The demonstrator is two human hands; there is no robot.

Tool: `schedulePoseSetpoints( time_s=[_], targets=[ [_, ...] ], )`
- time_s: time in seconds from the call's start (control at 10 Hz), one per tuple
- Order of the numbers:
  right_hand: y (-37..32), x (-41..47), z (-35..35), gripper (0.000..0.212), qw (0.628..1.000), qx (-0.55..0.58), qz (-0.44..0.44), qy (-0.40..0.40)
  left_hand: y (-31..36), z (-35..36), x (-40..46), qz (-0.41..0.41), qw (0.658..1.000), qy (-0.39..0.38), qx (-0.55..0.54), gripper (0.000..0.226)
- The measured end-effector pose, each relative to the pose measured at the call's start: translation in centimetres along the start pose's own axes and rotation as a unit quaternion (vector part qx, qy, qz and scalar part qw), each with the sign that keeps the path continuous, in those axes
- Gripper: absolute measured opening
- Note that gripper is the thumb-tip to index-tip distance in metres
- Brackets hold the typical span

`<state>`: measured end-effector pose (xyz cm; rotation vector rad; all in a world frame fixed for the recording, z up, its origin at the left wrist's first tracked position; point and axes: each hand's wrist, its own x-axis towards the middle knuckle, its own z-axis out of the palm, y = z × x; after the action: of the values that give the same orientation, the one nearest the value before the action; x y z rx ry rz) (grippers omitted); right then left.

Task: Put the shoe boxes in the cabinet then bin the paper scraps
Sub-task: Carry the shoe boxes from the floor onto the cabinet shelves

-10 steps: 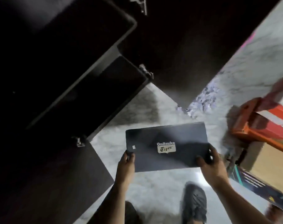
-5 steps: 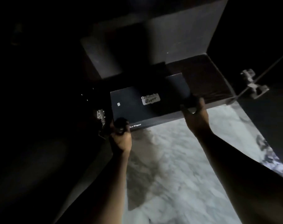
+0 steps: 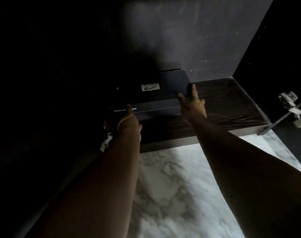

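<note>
Moved since 0.5 s ago: flat dark navy cardboard shoe box [image 3: 151, 95] with white logo label, from the shelf's front lip to deeper on the dark wood-grain cabinet shelf [image 3: 228, 107], left portion, near the rear wall. Left hand [image 3: 129, 120]: fingers straight, pressing the box's front face. Right hand [image 3: 191, 103]: fingers extended along the box's right end. White marble floor [image 3: 177, 186] below.

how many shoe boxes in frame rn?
1: the dark shoe box sits on the cabinet shelf, left hand at its front, right hand at its right end. The dark left side may hide more.
</note>
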<state>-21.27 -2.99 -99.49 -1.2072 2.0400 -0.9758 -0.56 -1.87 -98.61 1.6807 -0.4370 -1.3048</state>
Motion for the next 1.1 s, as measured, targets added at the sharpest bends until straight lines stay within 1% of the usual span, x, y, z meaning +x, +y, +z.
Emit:
schedulePoseSetpoints(
  time_s=[0.1,0.2,0.3,0.4,0.5,0.6,0.7,0.8,0.9,1.0,1.1],
  targets=[
    [0.7,-3.9,-1.0,0.067,0.998,0.008,-0.022,0.05,-2.2,0.8,-3.3,0.023,0.995,-0.028,0.094,0.064],
    [4.5,-8.3,-2.8,0.052,0.996,0.013,-0.024,0.08,-5.9,2.8,-6.9,0.077,0.967,-0.072,0.23,0.059],
    [9.6,-12.7,-6.3,0.042,0.997,-0.028,0.025,0.074,-9.3,5.0,-13.4,0.15,0.898,-0.134,0.391,0.049],
    [14.2,-17.8,-12.3,0.035,0.992,-0.096,0.068,0.046,-13.5,6.9,-19.1,0.167,0.839,-0.217,0.471,0.05],
    [17.7,-24.4,-21.2,0.028,0.981,-0.151,0.108,0.054,-18.0,9.3,-26.2,0.182,0.768,-0.298,0.537,0.055],
    [20.6,-33.1,-31.6,0.029,0.957,-0.181,0.186,0.133,-22.1,11.5,-37.2,0.199,0.691,-0.425,0.55,0.052],
    [21.6,-42.7,-40.5,0.042,0.925,-0.2,0.246,0.211,-24.6,12.2,-48.2,0.196,0.63,-0.532,0.531,0.049],
    [23.1,-52.3,-47.2,0.029,0.875,-0.223,0.317,0.29,-27.7,12.2,-57.3,0.232,0.552,-0.588,0.544,0.05],
    [25.4,-61.3,-51.6,0.041,0.81,-0.183,0.406,0.382,-30.7,11.5,-64.1,0.26,0.486,-0.616,0.563,0.048],
    [28.0,-69.0,-53.9,0.044,0.769,-0.141,0.495,0.38,-34.1,10.4,-68.0,0.248,0.462,-0.634,0.568,0.044],
    [30.9,-73.3,-53.9,0.057,0.751,-0.101,0.532,0.377,-37.5,9.8,-69.0,0.265,0.464,-0.619,0.576,0.049]
  ],
)
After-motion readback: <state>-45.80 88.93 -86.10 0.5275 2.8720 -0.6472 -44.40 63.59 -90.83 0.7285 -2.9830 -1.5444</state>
